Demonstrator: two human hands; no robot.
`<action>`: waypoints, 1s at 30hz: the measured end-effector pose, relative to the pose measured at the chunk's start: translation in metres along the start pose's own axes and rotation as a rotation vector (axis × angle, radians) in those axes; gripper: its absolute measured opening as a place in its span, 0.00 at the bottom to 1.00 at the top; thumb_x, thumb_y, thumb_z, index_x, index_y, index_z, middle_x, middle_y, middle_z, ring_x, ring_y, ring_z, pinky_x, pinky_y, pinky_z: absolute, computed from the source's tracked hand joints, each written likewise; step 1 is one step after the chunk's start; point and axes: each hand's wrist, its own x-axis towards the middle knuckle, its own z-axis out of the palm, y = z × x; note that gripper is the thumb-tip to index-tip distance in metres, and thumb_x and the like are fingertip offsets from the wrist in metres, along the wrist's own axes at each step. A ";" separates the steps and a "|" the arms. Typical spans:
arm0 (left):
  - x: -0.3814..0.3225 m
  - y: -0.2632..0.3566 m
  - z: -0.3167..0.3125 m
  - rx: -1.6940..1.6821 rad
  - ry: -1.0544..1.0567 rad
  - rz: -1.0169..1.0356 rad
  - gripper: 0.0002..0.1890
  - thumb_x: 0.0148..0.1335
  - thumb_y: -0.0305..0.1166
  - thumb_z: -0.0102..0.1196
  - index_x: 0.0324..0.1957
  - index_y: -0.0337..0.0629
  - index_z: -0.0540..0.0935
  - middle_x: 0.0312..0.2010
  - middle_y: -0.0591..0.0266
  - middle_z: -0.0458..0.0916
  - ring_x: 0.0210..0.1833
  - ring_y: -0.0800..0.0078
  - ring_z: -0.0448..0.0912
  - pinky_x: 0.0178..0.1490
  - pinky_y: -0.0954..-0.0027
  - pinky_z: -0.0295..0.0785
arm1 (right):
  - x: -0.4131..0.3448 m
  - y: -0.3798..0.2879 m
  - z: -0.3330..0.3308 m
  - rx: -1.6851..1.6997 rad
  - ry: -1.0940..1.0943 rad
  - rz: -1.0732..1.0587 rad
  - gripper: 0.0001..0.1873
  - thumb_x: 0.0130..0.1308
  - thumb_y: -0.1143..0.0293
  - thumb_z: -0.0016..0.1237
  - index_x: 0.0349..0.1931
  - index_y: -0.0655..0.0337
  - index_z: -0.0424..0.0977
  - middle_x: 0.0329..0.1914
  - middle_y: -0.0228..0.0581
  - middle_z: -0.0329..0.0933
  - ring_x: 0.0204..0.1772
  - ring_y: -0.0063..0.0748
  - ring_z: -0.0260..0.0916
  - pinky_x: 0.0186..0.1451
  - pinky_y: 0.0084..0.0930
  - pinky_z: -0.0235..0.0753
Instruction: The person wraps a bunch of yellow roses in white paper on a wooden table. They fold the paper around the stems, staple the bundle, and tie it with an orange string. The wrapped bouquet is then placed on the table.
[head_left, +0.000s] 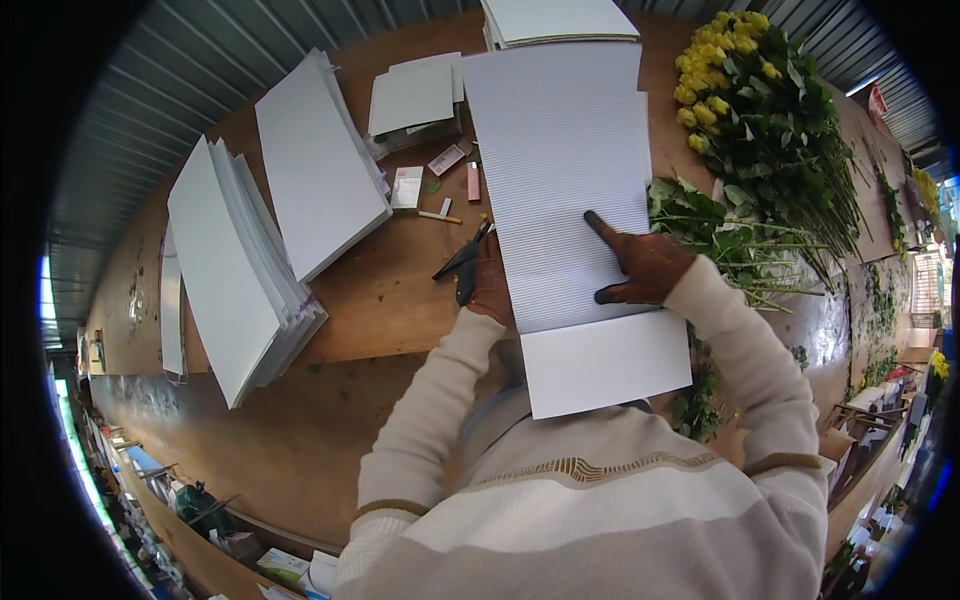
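In front of me lies a long sheet of white corrugated cardboard (559, 172), ridged side up. Its near end is a smooth white flap (606, 364) that overhangs the table edge towards my lap. My right hand (649, 266) rests on the ridges, index finger and thumb spread, fingertips dark. Along the sheet's left edge is my left hand (489, 281), its fingers partly hidden; whether it grips the edge is unclear. Close beside it is a black pointed tool (459, 261), partly covered, of a kind I cannot make out.
Stacks of white cardboard sheets (319, 172) (225, 277) stand left, with smaller white pieces (412, 94) behind. Small boxes (407, 187), a pink lighter (473, 181) and a cigarette (440, 217) lie between. Yellow roses (709, 67) and cut leafy stems (739, 244) lie right.
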 end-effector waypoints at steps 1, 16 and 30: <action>0.004 -0.003 -0.009 0.086 -0.019 -0.016 0.27 0.66 0.36 0.59 0.65 0.38 0.74 0.57 0.51 0.80 0.60 0.57 0.78 0.62 0.63 0.74 | 0.009 0.002 0.009 -0.074 -0.026 0.032 0.59 0.60 0.51 0.65 0.81 0.49 0.37 0.44 0.59 0.82 0.48 0.62 0.81 0.54 0.50 0.80; 0.058 0.124 -0.076 0.448 -0.688 0.295 0.46 0.48 0.63 0.68 0.71 0.62 0.72 0.74 0.38 0.58 0.77 0.37 0.55 0.71 0.26 0.51 | -0.020 0.017 0.025 0.078 -0.145 -0.400 0.31 0.60 0.51 0.60 0.59 0.59 0.74 0.45 0.49 0.80 0.47 0.53 0.81 0.49 0.45 0.81; 0.077 0.147 -0.074 0.380 -0.989 -0.058 0.51 0.47 0.60 0.71 0.73 0.59 0.69 0.73 0.33 0.57 0.76 0.31 0.54 0.73 0.24 0.44 | 0.057 0.345 -0.141 -0.252 0.429 0.599 0.32 0.63 0.58 0.59 0.68 0.52 0.68 0.63 0.55 0.75 0.60 0.53 0.78 0.65 0.44 0.76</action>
